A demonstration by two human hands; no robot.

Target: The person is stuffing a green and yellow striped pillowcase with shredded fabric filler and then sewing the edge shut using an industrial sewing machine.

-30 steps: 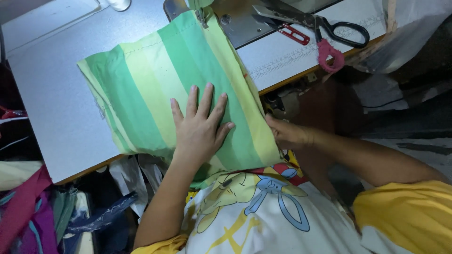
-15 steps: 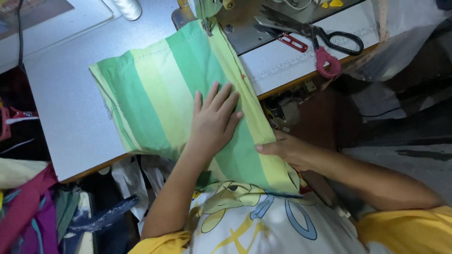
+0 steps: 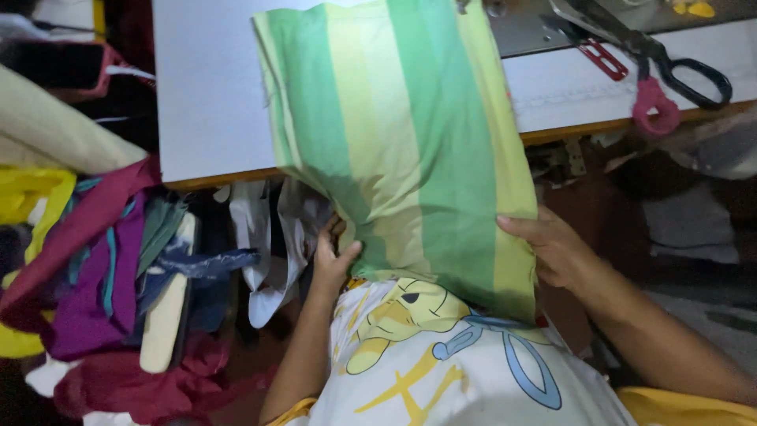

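A green-and-yellow striped cloth [image 3: 410, 150] hangs from the white sewing table [image 3: 209, 102] down over its front edge toward my lap. My left hand [image 3: 335, 256] grips the cloth's lower left corner from underneath, thumb on top. My right hand [image 3: 552, 248] pinches the cloth's lower right edge, fingers on its face. The cloth's top end runs under the sewing machine at the upper edge of the view. A white printed cloth [image 3: 441, 363] with yellow and blue cartoon shapes lies on my lap below both hands.
Black-handled scissors [image 3: 670, 67] with a pink loop and a small red-handled snipper [image 3: 599, 55] lie at the table's right. A heap of purple, maroon, yellow and cream fabrics [image 3: 87, 268] is piled at the left. White scraps [image 3: 264, 237] hang under the table edge.
My left hand left the top of the striped cloth and now holds its lower left corner. The cloth has been pulled down off the table edge. The view shifted left.
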